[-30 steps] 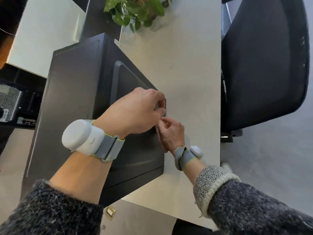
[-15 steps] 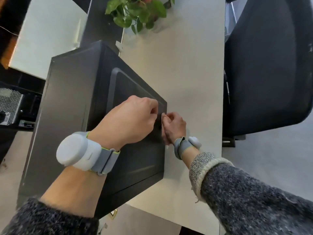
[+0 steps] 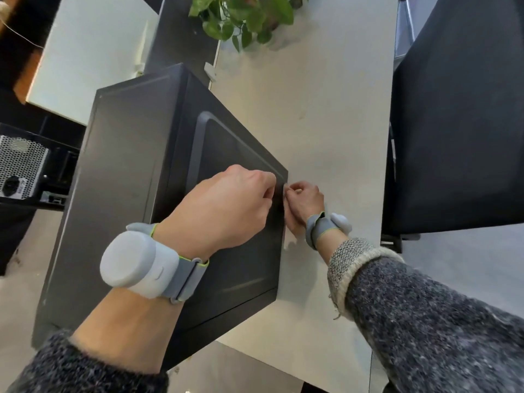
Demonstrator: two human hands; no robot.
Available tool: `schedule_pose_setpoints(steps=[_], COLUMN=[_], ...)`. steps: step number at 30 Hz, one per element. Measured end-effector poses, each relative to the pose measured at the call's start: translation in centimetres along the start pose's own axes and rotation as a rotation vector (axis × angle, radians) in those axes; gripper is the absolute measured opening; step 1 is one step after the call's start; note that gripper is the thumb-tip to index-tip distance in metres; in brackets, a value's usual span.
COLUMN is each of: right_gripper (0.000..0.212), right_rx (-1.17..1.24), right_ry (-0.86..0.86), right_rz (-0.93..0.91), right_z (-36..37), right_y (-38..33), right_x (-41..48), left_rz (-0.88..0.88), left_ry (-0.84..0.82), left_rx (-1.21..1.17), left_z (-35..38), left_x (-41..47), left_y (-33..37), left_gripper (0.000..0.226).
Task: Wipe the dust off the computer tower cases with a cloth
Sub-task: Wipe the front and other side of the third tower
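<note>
A black computer tower case (image 3: 127, 180) stands on the left part of a white desk (image 3: 326, 109), its side panel facing me. My left hand (image 3: 226, 205) hovers in front of that panel near its right edge, fingers curled; what they hold is hidden. Just right of the edge, my right hand (image 3: 304, 202) pinches a thin pale cloth (image 3: 289, 239). The cloth hangs down beside the case and hardly stands out from the desk. The two hands are a small gap apart.
A potted green plant (image 3: 243, 15) sits at the desk's far end. A black office chair (image 3: 459, 109) stands close along the right side. On the left, lower down, are another case with a perforated power supply (image 3: 19, 165) and a second white desk (image 3: 90, 52).
My hands' fingertips met over the case's right edge a second ago. They have since drawn slightly apart, and my view has shifted a little.
</note>
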State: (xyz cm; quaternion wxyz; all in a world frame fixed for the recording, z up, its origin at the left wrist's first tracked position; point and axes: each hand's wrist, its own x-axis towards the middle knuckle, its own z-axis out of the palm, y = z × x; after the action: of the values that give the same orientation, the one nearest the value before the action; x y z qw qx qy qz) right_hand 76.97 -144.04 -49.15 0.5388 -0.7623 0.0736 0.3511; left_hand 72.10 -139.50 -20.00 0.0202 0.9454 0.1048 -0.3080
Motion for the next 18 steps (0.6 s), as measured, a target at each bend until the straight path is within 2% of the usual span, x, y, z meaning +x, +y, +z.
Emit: schedule_pose_setpoints(steps=[2, 4, 8, 10, 13, 15, 18], right_gripper=[0.027, 0.026, 0.011, 0.012, 0.018, 0.019, 0.015], right_rx=[-0.009, 0.064, 0.147, 0.095, 0.002, -0.022, 0.011], right_ry=[-0.020, 0.024, 0.124, 0.112, -0.008, -0.052, -0.013], right_rz=[-0.001, -0.077, -0.239, -0.201, -0.038, -0.024, -0.069], right_z=[-0.2, -0.1, 0.1, 0.2, -0.2, -0.4, -0.7], right_y=[-0.2, -1.7, -4.6, -4.0, -1.6, -1.1, -1.7], right_x=[-0.1, 0.1, 1.5, 2.4, 3.6, 3.9, 4.1], left_rz=[-0.009, -0.005, 0.005, 0.008, 0.016, 0.017, 0.013], left_ry=[0.009, 0.020, 0.018, 0.021, 0.004, -0.005, -0.003], left_rx=[0.013, 0.019, 0.031, 0.032, 0.019, 0.004, -0.006], left_z=[0.1, 0.2, 0.2, 0.2, 0.2, 0.2, 0.2], left_x=[0.0, 0.0, 0.1, 0.0, 0.0, -0.1, 0.0], left_y=[-0.1, 0.0, 0.1, 0.0, -0.1, -0.1, -0.1], left_gripper=[0.017, 0.016, 0.016, 0.016, 0.016, 0.016, 0.016])
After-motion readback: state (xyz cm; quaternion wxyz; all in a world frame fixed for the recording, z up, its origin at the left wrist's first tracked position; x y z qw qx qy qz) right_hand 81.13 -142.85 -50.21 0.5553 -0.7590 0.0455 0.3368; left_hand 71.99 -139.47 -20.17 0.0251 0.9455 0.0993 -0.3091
